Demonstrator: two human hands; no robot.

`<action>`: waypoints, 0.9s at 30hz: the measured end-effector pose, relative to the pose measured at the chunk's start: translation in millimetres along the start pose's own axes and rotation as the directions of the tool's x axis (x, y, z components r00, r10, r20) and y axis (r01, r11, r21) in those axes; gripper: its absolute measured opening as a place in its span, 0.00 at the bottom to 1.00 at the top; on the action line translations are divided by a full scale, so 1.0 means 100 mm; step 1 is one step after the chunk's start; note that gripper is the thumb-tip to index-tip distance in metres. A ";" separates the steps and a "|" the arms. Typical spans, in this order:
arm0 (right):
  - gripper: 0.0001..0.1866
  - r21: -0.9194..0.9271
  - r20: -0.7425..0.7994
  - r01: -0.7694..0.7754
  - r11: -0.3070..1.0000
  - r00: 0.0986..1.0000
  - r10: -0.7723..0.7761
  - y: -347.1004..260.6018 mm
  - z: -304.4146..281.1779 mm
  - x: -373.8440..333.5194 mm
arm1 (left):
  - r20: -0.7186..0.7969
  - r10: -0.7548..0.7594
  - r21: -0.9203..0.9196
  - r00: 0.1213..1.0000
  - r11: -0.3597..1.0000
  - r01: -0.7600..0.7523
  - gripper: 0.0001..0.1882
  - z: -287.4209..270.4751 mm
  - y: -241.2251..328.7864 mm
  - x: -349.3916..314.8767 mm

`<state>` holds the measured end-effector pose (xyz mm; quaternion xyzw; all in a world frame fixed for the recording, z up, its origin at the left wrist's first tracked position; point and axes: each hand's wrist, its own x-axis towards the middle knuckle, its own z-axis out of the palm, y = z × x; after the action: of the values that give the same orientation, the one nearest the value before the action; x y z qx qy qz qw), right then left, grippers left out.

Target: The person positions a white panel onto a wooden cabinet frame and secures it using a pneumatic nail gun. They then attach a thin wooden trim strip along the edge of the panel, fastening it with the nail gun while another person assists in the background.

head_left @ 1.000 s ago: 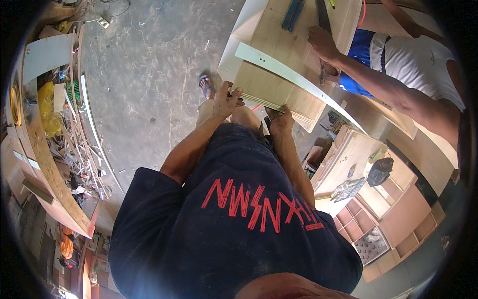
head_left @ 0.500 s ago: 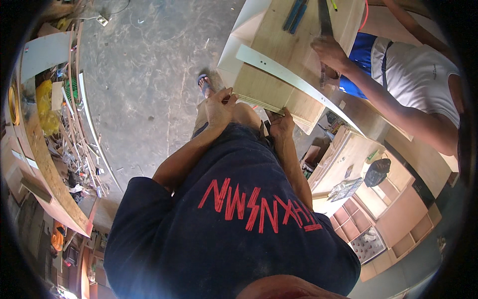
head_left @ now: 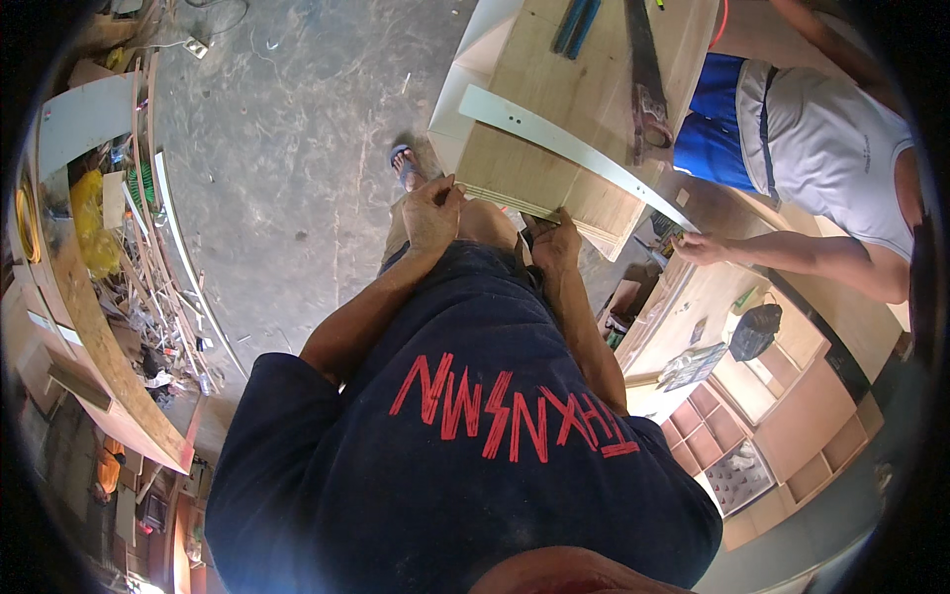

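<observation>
A stack of pale plywood boards [head_left: 524, 168] reaches from my waist to the far edge of view. At its near left corner is my left hand [head_left: 432, 220], closed with thumb and fingertips pinched on the edge. My right hand [head_left: 556, 243] grips the near edge further right, its fingers partly hidden beneath. Across the top runs a long white strip [head_left: 559, 145] with small holes at its left end. A co-worker's hand [head_left: 701, 247] holds the strip's right end. The handsaw [head_left: 648, 99] lies on the wood beyond, untouched.
Two blue bar-like tools [head_left: 576, 28] lie on the far plywood. The co-worker [head_left: 792, 139] stands at the right. Wood scraps and a yellow bag [head_left: 94, 223] crowd the left side. Shelved cabinets [head_left: 737, 436] and a black bag [head_left: 755, 332] are at lower right.
The co-worker's hand has let go of the handsaw and moved nearer to me, onto the strip's right end. My hands stay at the plywood edge.
</observation>
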<state>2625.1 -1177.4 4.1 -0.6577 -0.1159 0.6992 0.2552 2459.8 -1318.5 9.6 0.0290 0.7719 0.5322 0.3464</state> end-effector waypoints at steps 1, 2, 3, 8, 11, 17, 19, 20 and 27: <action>0.18 0.000 -0.007 0.004 1.000 1.000 -0.004 0.00 0.00 0.00 | 0.011 0.001 0.001 1.000 1.000 -0.001 0.12 0.00 -0.01 0.01; 0.18 0.003 -0.005 -0.006 1.000 1.000 0.006 0.01 -0.01 0.02 | 0.018 -0.020 -0.057 1.000 0.998 0.021 0.12 0.01 -0.02 0.01; 0.18 0.007 -0.004 -0.017 1.000 1.000 0.017 0.03 -0.03 0.04 | 0.026 -0.041 -0.114 0.999 0.993 0.044 0.12 0.01 -0.03 0.00; 0.18 0.009 0.013 -0.009 1.000 1.000 0.009 0.03 -0.04 0.05 | 0.058 -0.025 -0.031 0.998 0.999 0.027 0.12 0.02 -0.13 0.03; 0.18 0.024 0.016 0.007 1.000 1.000 -0.007 0.03 0.01 0.01 | 0.076 -0.022 0.008 0.997 1.000 0.021 0.12 -0.01 -0.14 0.05; 0.17 0.035 -0.004 0.010 0.999 1.000 -0.010 0.00 0.06 -0.03 | 0.083 0.005 -0.035 0.997 0.999 -0.003 0.12 0.00 -0.30 0.13; 0.16 0.047 0.003 0.009 0.999 1.000 -0.009 0.01 0.05 0.02 | 0.075 0.008 -0.006 0.997 1.000 -0.008 0.12 -0.01 -0.32 0.15; 0.16 0.023 -0.009 0.005 1.000 1.000 -0.004 0.01 0.04 0.02 | 0.070 0.017 -0.005 0.997 1.000 -0.017 0.13 0.00 -0.35 0.15; 0.17 0.051 -0.061 -0.034 0.998 0.997 0.037 0.03 0.06 0.06 | 0.131 0.002 0.171 0.991 0.985 -0.025 0.12 -0.05 -0.07 0.16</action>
<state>2618.8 -1175.4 -1.8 -0.6746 -0.0788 0.6854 0.2624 2447.2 -1318.4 -3.2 0.0986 0.7907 0.4627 0.3885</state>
